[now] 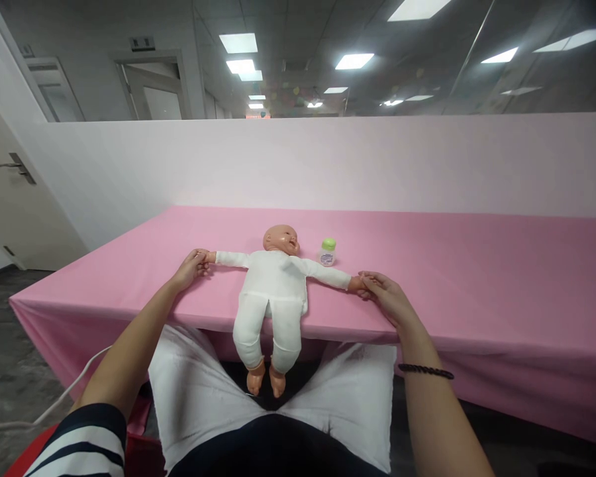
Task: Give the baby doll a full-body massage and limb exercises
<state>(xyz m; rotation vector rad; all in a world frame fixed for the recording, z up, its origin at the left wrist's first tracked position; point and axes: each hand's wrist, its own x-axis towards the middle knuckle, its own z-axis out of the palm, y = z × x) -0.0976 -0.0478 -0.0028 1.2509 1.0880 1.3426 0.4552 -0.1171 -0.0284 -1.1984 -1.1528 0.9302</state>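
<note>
A baby doll (pixel 275 285) in a white suit lies on its back on the pink table (pixel 451 265), arms spread wide, legs hanging over the front edge above my lap. My left hand (pixel 193 266) grips the doll's hand on the left side. My right hand (pixel 385 296) grips the doll's other hand on the right side. A small clear bottle with a green cap (pixel 328 252) stands upright on the table just right of the doll's head.
A pale pink partition wall (pixel 328 162) rises behind the table. A door with a handle (pixel 14 165) is at the left. A white cable (pixel 74 391) runs by my left arm. I sit with white trousers (pixel 198 391) under the table edge.
</note>
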